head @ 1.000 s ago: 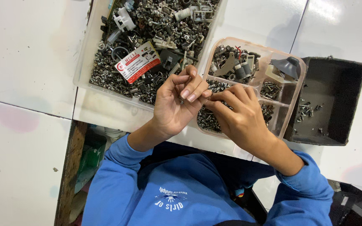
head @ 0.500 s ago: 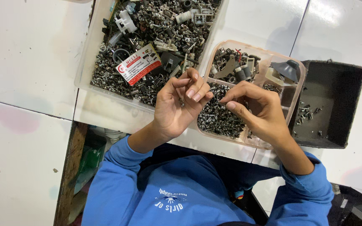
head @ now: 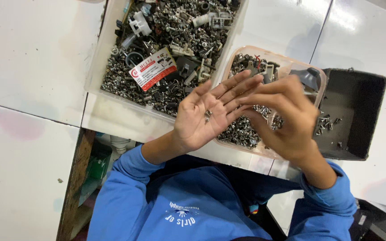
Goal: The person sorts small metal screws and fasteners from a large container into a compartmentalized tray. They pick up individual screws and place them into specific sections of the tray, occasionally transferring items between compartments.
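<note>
My left hand [head: 199,118] is held palm up and flat over the near edge of the table, with a few small metal screws [head: 207,114] lying in the palm. My right hand [head: 284,116] hovers just to its right, back toward me, fingers bent and pointing at the left fingertips; its palm is hidden. Both hands are above a small clear plastic tub [head: 246,51] full of little screws and metal parts. Blue sleeves cover both of my arms.
A large clear bin [head: 98,67] of mixed screws, springs and plastic parts, with a red-and-white card [head: 153,69] on top, sits at the back left. At the right, a black box [head: 362,111] holds a few loose screws. All rest on white tabletop panels [head: 32,58].
My left hand has opened from a loose curl to a flat palm showing the screws. My right hand has lifted from the small tub and moved up beside the left fingertips.
</note>
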